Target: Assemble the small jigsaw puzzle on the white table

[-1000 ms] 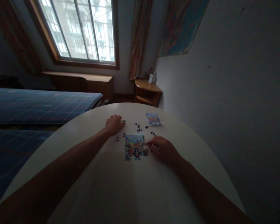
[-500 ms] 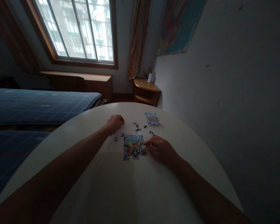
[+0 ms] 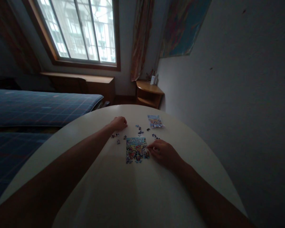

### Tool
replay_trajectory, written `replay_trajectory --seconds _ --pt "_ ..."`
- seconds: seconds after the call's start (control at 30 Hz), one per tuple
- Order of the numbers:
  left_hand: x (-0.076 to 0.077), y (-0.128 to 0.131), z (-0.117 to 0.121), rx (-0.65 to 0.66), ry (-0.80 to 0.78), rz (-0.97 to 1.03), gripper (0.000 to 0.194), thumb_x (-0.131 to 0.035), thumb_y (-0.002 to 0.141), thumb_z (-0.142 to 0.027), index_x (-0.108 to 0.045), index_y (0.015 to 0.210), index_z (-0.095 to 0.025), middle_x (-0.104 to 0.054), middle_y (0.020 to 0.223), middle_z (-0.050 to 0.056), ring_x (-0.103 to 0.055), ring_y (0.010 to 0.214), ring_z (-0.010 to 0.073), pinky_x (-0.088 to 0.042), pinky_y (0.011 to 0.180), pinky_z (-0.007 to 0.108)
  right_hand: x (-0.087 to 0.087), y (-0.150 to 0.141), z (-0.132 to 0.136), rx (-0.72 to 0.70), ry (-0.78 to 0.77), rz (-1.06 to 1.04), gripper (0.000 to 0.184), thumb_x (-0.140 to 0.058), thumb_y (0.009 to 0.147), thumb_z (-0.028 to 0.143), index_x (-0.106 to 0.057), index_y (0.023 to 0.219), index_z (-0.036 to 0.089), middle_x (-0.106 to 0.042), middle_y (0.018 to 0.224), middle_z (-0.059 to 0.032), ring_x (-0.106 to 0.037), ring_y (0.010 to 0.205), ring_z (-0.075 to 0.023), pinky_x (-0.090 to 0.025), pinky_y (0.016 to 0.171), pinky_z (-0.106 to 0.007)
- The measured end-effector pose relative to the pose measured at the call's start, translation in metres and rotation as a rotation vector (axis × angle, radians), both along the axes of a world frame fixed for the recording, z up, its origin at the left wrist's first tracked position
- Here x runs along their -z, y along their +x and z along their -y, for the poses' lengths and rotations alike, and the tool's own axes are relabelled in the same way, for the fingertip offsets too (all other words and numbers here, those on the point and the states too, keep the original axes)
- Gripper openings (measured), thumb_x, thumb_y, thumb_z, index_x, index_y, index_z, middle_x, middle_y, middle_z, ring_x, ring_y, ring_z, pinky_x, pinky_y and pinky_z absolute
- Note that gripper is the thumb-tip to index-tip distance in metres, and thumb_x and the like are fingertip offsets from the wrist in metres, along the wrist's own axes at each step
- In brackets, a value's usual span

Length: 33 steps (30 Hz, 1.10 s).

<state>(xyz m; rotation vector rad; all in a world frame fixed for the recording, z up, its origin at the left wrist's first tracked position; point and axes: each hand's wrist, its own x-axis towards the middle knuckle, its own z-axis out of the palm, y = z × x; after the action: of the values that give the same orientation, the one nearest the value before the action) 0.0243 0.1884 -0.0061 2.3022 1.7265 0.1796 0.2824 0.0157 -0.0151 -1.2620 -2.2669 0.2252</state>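
Note:
A partly assembled jigsaw puzzle [image 3: 136, 148] with a colourful cartoon picture lies flat on the table, its lower edge uneven. At its right edge my right hand [image 3: 162, 152] has thumb and forefinger pinched together on what looks like a jigsaw piece, mostly covered by the fingertips. Farther off and to the left, my left hand [image 3: 120, 123] rests on the table with its fingers curled in. Whatever it may hold is hidden. Loose jigsaw pieces [image 3: 140, 132] lie beyond the puzzle, others [image 3: 118, 142] to its left, and a few [image 3: 155, 136] just past my right hand.
A small printed picture sheet [image 3: 155, 121] lies at the far right of the round white table [image 3: 123, 190]. Left of the table is a bed with a blue plaid mattress [image 3: 45, 107]. A wooden corner cabinet [image 3: 150, 87] stands behind, and a wall [image 3: 218, 104] runs along the right.
My left hand's fingers have drawn in from a flatter spread, and the hand has shifted slightly, uncovering pieces by its wrist. My right hand stays at the puzzle's edge.

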Motion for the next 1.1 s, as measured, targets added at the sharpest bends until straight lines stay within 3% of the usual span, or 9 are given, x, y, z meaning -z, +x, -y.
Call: replay_trajectory --seconds 0.17,0.3,0.5,0.67,0.93,1.1 --pt "0.001 -0.003 0.015 -0.016 0.058 0.104 0.028 -0.061 0.096 -0.033 -0.061 0.117 -0.015 -0.063 0.117 0.009 -0.064 0.101 0.0224 -0.055 0.087 0.042 0.000 -0.001 0.000 0.006 0.008 -0.010 0.012 -0.061 0.089 0.022 -0.073 0.088 0.020 -0.069 0.081 -0.0040 -0.062 0.072 -0.0140 -0.048 0.068 -0.026" --pt "-0.003 -0.004 0.038 -0.011 0.130 0.254 0.016 -0.065 0.087 -0.022 -0.068 0.102 -0.017 -0.072 0.098 0.006 -0.067 0.093 0.0204 -0.052 0.085 0.030 -0.002 -0.002 0.001 0.005 0.008 -0.007 0.011 -0.063 0.087 0.020 -0.073 0.088 0.020 -0.069 0.081 -0.0043 -0.063 0.074 -0.0149 -0.048 0.070 -0.028" --pt "0.000 0.012 0.112 0.080 0.158 0.501 0.014 -0.059 0.089 -0.027 -0.070 0.094 -0.019 -0.075 0.091 0.003 -0.069 0.083 0.0160 -0.053 0.079 0.027 -0.006 -0.009 0.006 0.027 -0.050 -0.096 0.011 -0.063 0.087 0.021 -0.073 0.092 0.021 -0.071 0.084 -0.0035 -0.064 0.076 -0.0154 -0.049 0.074 -0.030" --pt "0.007 0.028 0.168 0.136 0.063 0.767 0.012 -0.061 0.086 -0.027 -0.072 0.086 -0.022 -0.075 0.080 0.001 -0.068 0.074 0.0165 -0.055 0.073 0.028 -0.013 -0.023 0.019 -0.008 -0.118 -0.244 0.019 -0.063 0.089 0.028 -0.070 0.105 0.022 -0.073 0.088 -0.0029 -0.065 0.074 -0.0145 -0.050 0.069 -0.027" --pt "0.007 0.031 0.175 0.105 0.088 0.866 0.010 -0.063 0.085 -0.027 -0.071 0.088 -0.022 -0.073 0.079 0.001 -0.067 0.072 0.0164 -0.056 0.071 0.029 -0.018 -0.030 0.023 0.028 -0.211 -0.383 0.017 -0.061 0.088 0.027 -0.074 0.099 0.023 -0.071 0.074 -0.0006 -0.061 0.065 -0.0130 -0.045 0.059 -0.024" --pt "0.018 0.025 0.174 0.181 0.213 0.714 0.011 -0.057 0.089 -0.021 -0.066 0.096 -0.022 -0.072 0.093 0.003 -0.067 0.088 0.0193 -0.054 0.084 0.036 -0.015 -0.027 0.020 0.069 -0.294 -0.444 0.021 -0.062 0.085 0.027 -0.076 0.100 0.023 -0.069 0.072 -0.0002 -0.058 0.062 -0.0126 -0.043 0.057 -0.023"
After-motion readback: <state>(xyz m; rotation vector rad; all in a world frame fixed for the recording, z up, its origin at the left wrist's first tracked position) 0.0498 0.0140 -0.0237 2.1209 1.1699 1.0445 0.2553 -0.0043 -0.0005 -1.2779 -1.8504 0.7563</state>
